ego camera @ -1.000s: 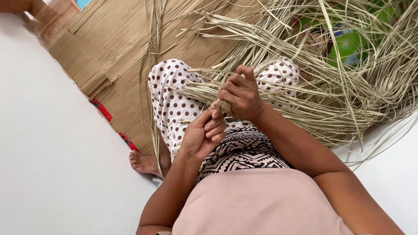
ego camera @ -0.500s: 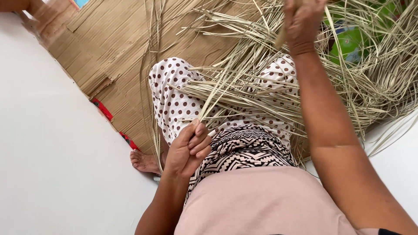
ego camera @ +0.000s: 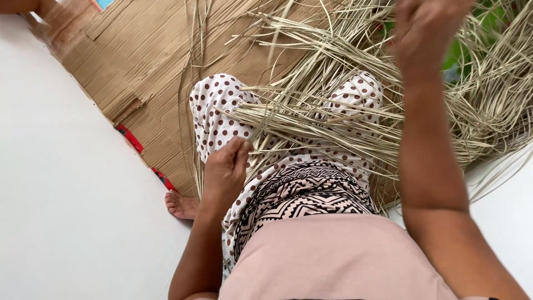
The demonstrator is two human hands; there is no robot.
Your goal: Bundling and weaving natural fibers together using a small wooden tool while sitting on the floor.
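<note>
left hand point(ego camera: 225, 169): low over the lap, fingers pinched on near ends of pale straw strips point(ego camera: 311, 119)
right hand point(ego camera: 425, 28): raised far right, blurred, cropped at top; grip cannot be told, maybe holding a strip
strips: spread across polka-dot trousers point(ego camera: 219, 119), fanning far right into a big heap
cardboard point(ego camera: 139, 61): flat on floor, far left
foot point(ego camera: 180, 204): bare, near left by cardboard

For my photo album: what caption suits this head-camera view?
Seated person's left hand pinches pale dried straw strands on a polka-dot lap; blurred right hand is raised above.
</note>
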